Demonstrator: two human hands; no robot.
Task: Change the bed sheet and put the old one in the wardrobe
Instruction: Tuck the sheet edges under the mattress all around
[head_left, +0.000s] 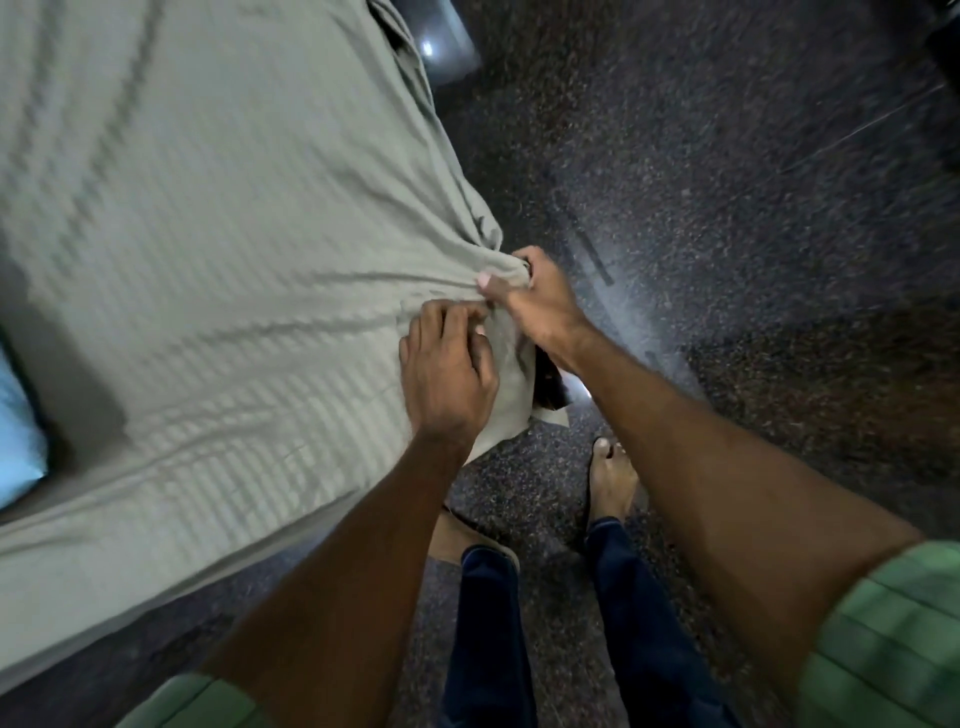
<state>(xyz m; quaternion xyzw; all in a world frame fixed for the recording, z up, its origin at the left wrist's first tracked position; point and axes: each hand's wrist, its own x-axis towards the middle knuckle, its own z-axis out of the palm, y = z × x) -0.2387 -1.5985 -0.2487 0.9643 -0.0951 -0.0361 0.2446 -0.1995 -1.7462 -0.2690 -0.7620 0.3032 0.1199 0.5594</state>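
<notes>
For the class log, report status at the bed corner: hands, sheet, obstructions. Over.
Both hands at the corner: left hand and right hand grip the green sheet. Sheet bunched at the corner, otherwise spread over the bed. No obstruction visible.

Count, head view
Hands: 2, left hand (447, 374) and right hand (540, 301); bed sheet (208, 234): 1; bare foot (613, 478): 1.

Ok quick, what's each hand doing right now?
Left hand: fingers curled, gripping the green bed sheet at the bed's corner.
Right hand: closed on the bunched corner of the same sheet.
</notes>
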